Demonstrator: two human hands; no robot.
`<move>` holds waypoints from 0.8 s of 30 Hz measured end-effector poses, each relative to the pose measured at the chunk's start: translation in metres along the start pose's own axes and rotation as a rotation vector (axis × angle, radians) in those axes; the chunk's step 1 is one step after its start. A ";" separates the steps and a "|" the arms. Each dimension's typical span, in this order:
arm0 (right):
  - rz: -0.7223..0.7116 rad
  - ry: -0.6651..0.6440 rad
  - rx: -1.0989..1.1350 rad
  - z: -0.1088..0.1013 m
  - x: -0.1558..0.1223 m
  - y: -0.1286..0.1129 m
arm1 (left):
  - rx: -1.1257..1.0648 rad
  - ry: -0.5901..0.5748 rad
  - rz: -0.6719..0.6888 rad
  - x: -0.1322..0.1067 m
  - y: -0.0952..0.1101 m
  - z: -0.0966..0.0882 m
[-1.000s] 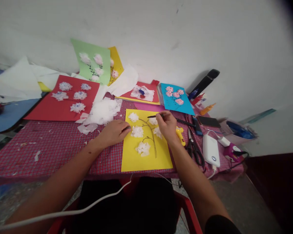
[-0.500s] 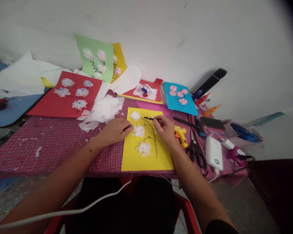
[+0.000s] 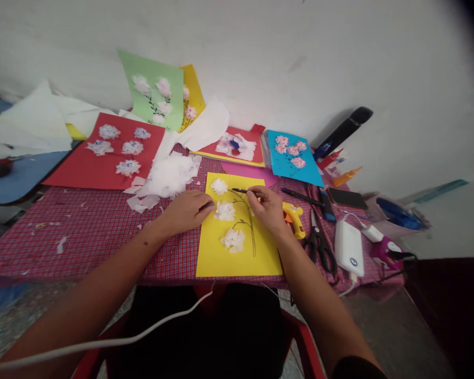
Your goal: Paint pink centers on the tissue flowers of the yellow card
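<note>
On the table lies a yellow sheet of paper (image 3: 221, 263) bearing three white tissue paper flowers (image 3: 234, 240) and a drawn stem with branches. My right hand (image 3: 267, 211) rests on the sheet's right part, closed round a black pen (image 3: 240, 190). The pen's tip points left, at the top of the drawn stem beside the upper flower. Over the left edge of the paper sits my left hand (image 3: 189, 211), its fingers closed on a small dark pen cap (image 3: 209, 204), mostly hidden by the fingers.
White tissue scraps (image 3: 168, 176) lie behind my left hand. To the right are a yellow glue gun (image 3: 298, 220), black scissors (image 3: 319, 250), a white power bank (image 3: 348, 247) and a phone (image 3: 346, 198). Flower pictures on red paper (image 3: 75, 168) and blue paper (image 3: 280, 166) stand behind.
My head view has shifted slightly, so the things on the right appear a little further right. Both hands keep nearly the same place, and the pen tip stays near the upper flower.
</note>
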State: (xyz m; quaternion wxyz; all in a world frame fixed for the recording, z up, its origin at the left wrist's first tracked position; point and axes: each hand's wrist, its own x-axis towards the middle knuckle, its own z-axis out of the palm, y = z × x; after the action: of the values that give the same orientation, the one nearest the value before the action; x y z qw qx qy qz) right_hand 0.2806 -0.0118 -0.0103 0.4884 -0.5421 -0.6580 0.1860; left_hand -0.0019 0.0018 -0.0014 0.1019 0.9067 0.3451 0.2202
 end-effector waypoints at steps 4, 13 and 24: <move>0.008 0.004 -0.001 0.000 0.000 0.000 | -0.010 0.006 -0.007 0.000 0.001 -0.001; 0.005 -0.012 -0.014 -0.002 0.001 -0.003 | -0.020 -0.003 -0.012 0.000 0.001 0.000; -0.017 0.014 -0.033 -0.005 0.001 -0.005 | -0.014 -0.005 -0.013 0.000 0.000 0.000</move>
State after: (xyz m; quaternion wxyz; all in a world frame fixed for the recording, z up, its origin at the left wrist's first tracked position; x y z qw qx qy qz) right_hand 0.2821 -0.0137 -0.0038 0.4857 -0.5458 -0.6620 0.1672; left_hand -0.0019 0.0011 -0.0015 0.1107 0.9041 0.3493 0.2199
